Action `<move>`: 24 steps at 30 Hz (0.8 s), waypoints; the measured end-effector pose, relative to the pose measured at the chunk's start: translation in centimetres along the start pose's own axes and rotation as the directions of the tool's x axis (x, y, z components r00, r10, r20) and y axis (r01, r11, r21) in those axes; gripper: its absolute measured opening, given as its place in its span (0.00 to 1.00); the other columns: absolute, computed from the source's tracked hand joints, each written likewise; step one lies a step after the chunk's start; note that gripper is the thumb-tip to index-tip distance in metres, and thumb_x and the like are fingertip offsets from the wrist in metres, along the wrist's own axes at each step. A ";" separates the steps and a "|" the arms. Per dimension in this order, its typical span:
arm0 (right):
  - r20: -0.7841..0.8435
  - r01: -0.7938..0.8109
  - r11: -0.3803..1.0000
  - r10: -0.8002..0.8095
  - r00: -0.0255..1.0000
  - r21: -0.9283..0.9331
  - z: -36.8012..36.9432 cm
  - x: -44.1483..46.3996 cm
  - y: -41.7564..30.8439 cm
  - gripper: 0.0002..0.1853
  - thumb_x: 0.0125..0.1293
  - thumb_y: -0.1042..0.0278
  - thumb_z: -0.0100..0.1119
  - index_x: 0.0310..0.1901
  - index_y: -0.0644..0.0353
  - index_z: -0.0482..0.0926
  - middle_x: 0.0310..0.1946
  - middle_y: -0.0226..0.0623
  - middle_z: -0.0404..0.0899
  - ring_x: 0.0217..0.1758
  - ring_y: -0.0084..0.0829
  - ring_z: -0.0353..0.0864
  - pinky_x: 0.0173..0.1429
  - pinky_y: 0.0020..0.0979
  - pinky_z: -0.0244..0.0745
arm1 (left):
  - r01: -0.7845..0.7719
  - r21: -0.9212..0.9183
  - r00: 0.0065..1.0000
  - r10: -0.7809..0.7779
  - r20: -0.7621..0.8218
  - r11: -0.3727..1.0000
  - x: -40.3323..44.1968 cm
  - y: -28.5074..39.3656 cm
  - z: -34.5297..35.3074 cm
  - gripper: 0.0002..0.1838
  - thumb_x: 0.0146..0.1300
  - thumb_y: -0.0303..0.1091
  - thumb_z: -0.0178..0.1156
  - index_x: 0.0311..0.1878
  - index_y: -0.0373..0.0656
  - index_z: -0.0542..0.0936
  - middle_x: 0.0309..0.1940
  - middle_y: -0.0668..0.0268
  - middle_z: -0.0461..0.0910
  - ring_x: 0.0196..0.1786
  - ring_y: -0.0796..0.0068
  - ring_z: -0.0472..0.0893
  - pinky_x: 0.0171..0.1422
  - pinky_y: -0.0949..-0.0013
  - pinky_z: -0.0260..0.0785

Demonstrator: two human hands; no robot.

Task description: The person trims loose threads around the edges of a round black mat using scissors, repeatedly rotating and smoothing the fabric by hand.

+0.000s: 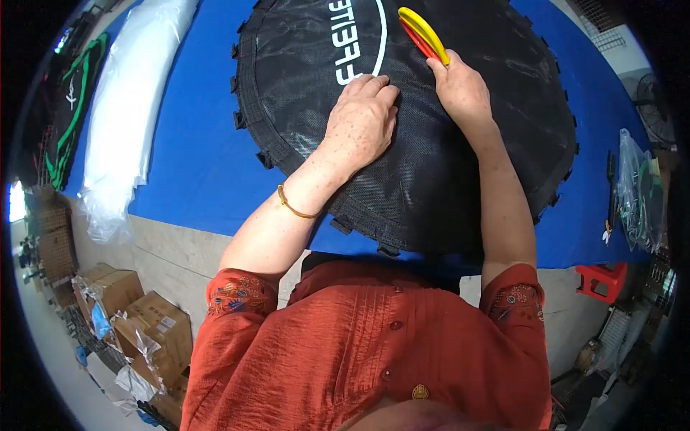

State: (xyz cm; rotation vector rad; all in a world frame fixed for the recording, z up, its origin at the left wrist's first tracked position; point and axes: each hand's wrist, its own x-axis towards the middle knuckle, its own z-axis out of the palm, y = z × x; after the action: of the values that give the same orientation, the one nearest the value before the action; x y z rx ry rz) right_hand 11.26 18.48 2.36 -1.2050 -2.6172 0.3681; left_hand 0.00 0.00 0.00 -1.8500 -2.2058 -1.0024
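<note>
A round black mesh mat [445, 194] with white lettering and black tabs along its rim lies on a blue-covered table [194, 158]. Flat on the mesh, just below the lettering, rests my left hand [363, 115], palm down with its fingers slightly bent and nothing visible in it. My right hand [462, 90] is closed around one end of a curved yellow and red tool [424, 34], which points up and left over the mat. The tool's far end shows no clear detail.
Clear plastic sheeting [129, 93] lies along the table's left side. A plastic bag [636, 187] with green items is at the right edge. Cardboard boxes [162, 327] stand on the floor at lower left, a red stool [602, 281] at lower right.
</note>
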 end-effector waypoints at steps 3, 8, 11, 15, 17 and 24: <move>0.037 0.022 1.000 -0.022 0.999 -0.001 -0.6 -1.3 1.2 0.22 0.85 0.45 0.52 0.58 0.57 0.81 0.41 0.54 0.90 0.50 0.58 0.91 0.56 0.55 0.83 | 0.021 -0.039 1.000 -0.021 -0.001 0.999 -0.4 1.2 0.5 0.18 0.68 0.27 0.69 0.59 0.35 0.85 0.63 0.48 0.85 0.70 0.46 0.81 0.77 0.51 0.73; 0.036 0.007 1.000 -0.006 0.999 -0.026 -0.8 -1.0 0.6 0.22 0.85 0.45 0.52 0.58 0.58 0.80 0.40 0.53 0.90 0.49 0.57 0.91 0.56 0.54 0.84 | 0.010 -0.032 1.000 -0.010 -0.016 0.999 -0.2 0.8 0.6 0.17 0.67 0.26 0.69 0.58 0.34 0.85 0.62 0.47 0.85 0.68 0.45 0.81 0.77 0.51 0.74; 0.003 0.005 1.000 -0.005 1.000 -0.015 -0.2 -0.4 0.6 0.22 0.85 0.45 0.52 0.59 0.57 0.80 0.42 0.53 0.90 0.49 0.56 0.91 0.56 0.53 0.84 | -0.004 -0.020 1.000 0.004 -0.023 1.000 -0.1 0.6 0.5 0.17 0.67 0.26 0.69 0.58 0.34 0.85 0.62 0.47 0.85 0.69 0.45 0.81 0.76 0.51 0.74; 0.005 0.028 0.999 -0.028 1.000 -0.032 -0.3 -0.7 -0.2 0.22 0.86 0.45 0.51 0.60 0.57 0.80 0.44 0.54 0.90 0.51 0.55 0.91 0.57 0.53 0.84 | -0.002 -0.017 1.000 0.002 -0.014 1.000 0.0 0.4 0.3 0.17 0.67 0.26 0.68 0.58 0.34 0.85 0.62 0.47 0.85 0.68 0.46 0.81 0.77 0.52 0.73; 0.017 0.047 0.998 -0.046 0.999 -0.047 0.1 -0.7 -0.5 0.22 0.86 0.45 0.51 0.60 0.57 0.80 0.45 0.54 0.90 0.51 0.55 0.91 0.57 0.52 0.84 | -0.005 -0.001 1.000 0.005 -0.008 1.000 0.1 0.3 0.3 0.17 0.67 0.26 0.68 0.58 0.34 0.85 0.62 0.47 0.85 0.68 0.46 0.81 0.77 0.52 0.73; -0.032 0.052 0.998 -0.052 0.998 -0.022 0.7 1.5 -1.1 0.21 0.84 0.46 0.53 0.56 0.58 0.81 0.41 0.55 0.90 0.49 0.59 0.91 0.55 0.55 0.84 | 0.006 -0.004 1.000 -0.006 0.003 1.000 0.1 0.3 0.0 0.17 0.67 0.26 0.68 0.58 0.34 0.86 0.62 0.47 0.84 0.69 0.47 0.81 0.77 0.52 0.73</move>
State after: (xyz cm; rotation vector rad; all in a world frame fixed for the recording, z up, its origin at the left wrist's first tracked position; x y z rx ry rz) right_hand 9.33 18.82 2.24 -1.1371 -2.6252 0.3097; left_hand 0.22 0.09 0.19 -1.8487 -2.2143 -1.0068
